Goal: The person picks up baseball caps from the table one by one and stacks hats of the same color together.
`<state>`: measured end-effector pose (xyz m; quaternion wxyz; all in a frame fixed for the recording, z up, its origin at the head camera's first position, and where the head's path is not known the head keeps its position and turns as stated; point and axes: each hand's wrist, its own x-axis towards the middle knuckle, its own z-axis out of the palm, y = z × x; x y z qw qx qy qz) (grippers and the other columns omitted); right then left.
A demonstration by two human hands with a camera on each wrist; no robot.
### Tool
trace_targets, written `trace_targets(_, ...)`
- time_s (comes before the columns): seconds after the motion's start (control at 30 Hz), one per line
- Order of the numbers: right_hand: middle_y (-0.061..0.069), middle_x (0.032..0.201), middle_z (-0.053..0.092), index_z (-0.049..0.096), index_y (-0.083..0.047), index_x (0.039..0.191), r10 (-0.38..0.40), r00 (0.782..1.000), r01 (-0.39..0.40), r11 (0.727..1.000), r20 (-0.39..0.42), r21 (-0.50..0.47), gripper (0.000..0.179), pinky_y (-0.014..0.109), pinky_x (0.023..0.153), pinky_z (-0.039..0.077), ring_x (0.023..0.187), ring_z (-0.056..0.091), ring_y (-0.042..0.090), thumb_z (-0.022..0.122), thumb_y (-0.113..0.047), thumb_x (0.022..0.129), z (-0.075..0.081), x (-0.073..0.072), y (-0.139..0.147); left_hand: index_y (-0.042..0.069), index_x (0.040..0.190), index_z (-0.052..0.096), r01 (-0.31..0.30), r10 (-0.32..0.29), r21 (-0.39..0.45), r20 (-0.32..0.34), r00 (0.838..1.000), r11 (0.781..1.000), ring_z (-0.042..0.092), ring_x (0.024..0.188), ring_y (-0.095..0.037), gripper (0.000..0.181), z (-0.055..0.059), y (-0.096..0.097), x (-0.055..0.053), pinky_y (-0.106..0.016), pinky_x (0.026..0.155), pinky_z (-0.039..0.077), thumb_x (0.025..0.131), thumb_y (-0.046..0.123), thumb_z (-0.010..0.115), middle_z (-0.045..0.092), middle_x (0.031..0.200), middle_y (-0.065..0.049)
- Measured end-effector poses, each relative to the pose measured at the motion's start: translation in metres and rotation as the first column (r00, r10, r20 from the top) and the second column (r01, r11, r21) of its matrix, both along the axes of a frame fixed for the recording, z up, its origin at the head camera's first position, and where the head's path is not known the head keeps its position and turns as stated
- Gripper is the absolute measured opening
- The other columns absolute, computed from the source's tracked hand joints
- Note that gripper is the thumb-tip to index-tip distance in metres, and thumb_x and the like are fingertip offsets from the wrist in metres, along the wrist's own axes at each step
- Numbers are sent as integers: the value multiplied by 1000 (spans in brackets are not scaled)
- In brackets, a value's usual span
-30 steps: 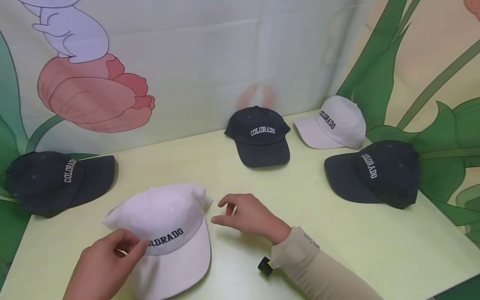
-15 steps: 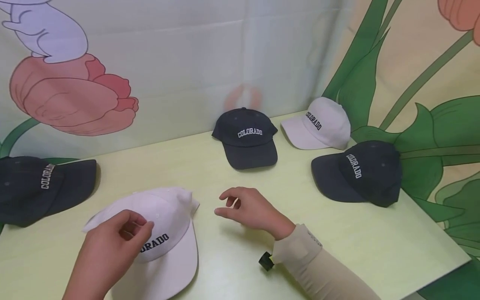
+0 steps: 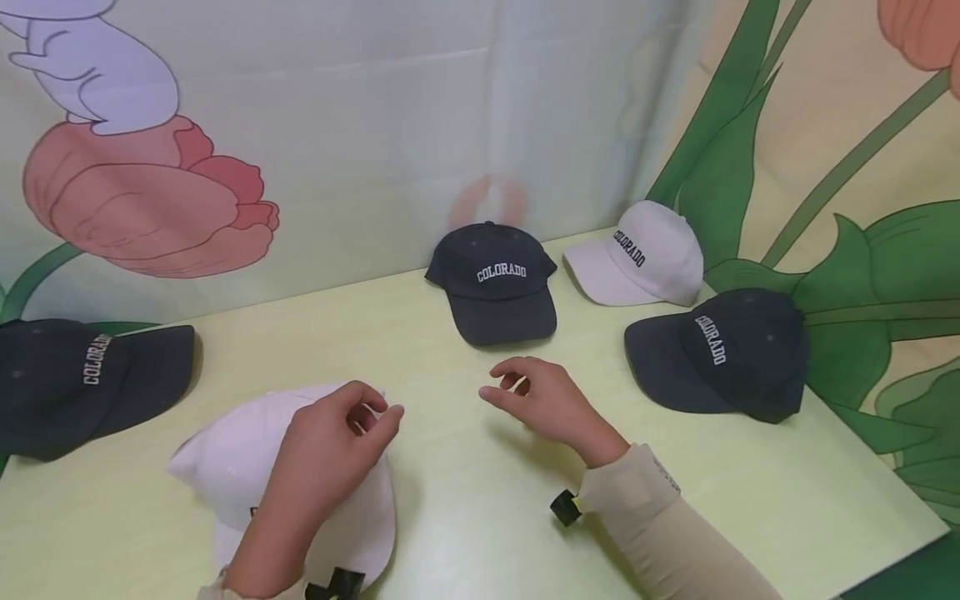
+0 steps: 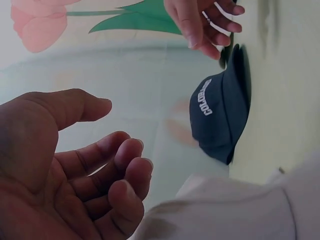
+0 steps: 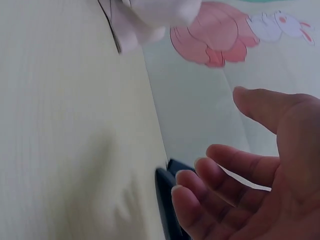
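Observation:
My left hand (image 3: 326,458) is over a white baseball cap (image 3: 225,454), hiding most of its lettering. In the left wrist view the fingers (image 4: 132,197) bend loosely with nothing between them and the thumb; the white cap (image 4: 230,212) fills the lower right. My right hand (image 3: 551,408) hovers above the table, in front of a navy baseball cap (image 3: 491,287) lettered COLORADO. Its loosely bent fingers (image 5: 230,167) hold nothing in the right wrist view. Part of the white cap (image 5: 145,15) shows at that view's top, and a dark brim (image 5: 166,205) shows behind the fingers.
On the pale yellow table (image 3: 450,508), another white cap (image 3: 645,254) sits at the back right. A navy cap (image 3: 720,354) is near the right edge. At the left lies one more navy cap (image 3: 82,387). A printed cloth (image 3: 360,133) hangs behind.
My left hand has moved right and farther in across the white cap. The right hand has shifted right and away from it. The head view has turned rightward; the caps stay in place.

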<state>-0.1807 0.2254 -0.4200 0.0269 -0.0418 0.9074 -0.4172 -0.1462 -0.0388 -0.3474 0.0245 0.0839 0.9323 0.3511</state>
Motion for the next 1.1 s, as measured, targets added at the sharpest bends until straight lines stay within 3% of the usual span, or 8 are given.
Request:
trace_targets(0.23,1,105,66,67,-16,118,-87,996,87,996,-3,-7,42,28,66,51,87,62,16,69,-44,87,4,-3,21,16,95,66,33,-34,25,16,999,999,55,66,-13,20,-8,25,-15,-28,64,44,89,35,62,64,76,2)
trace_targets(0.5,2,109,66,68,-17,116,-139,990,140,990,-33,23,38,31,77,51,93,63,18,66,-44,89,5,-6,38,12,96,65,92,-92,8,15,996,996,52,59,-14,22,-17,50,-31,-28,62,43,89,33,62,64,76,0)
trace_targets(0.77,4,109,65,66,-13,120,-199,977,201,979,-78,20,42,36,81,52,97,64,21,65,-43,90,-3,-11,57,14,95,64,110,-110,-8,40,993,994,52,58,-15,23,-32,81,-47,-29,62,43,88,35,61,62,72,1)
trace_targets(0.93,7,119,64,64,-14,124,-238,970,239,971,-55,0,46,39,85,53,104,64,24,63,-45,91,-7,-15,68,13,95,65,124,-124,-19,31,992,992,53,59,-15,22,-40,99,-53,-29,62,44,88,34,62,63,72,1)
trace_targets(1.1,9,126,61,61,-13,128,-285,958,282,956,-29,-79,47,40,88,53,112,61,27,63,-43,91,-9,-19,77,12,96,65,139,-138,-48,25,990,989,53,61,-16,24,-44,109,-58,-30,63,44,88,34,61,63,73,1)
